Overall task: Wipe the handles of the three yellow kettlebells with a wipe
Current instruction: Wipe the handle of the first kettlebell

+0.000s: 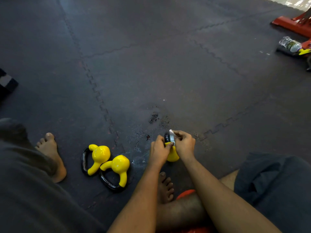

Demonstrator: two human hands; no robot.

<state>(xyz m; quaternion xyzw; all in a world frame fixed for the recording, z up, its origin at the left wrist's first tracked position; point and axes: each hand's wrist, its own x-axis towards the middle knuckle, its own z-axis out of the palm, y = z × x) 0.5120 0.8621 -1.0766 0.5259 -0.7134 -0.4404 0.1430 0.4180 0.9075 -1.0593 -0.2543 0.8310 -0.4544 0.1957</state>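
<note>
Near centre on the floor [151,73], the left hand [159,151] has its fingers grasping the right kettlebell [172,156]. The right hand [184,145] has its fingers pinching the white wipe [172,134] against the black handle [166,137]. The left kettlebell [100,154] and the middle kettlebell [120,164] lie side by side just to the left.

Kettlebell handle [167,137] mostly hidden — red frame [292,25] cropped.

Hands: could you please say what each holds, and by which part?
Left hand grips the kettlebell at its yellow neck; right hand pinches the wipe against the black handle.

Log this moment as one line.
left hand: grips kettlebell | right hand: pinches wipe on its handle | other two kettlebells: lying on mat
</note>
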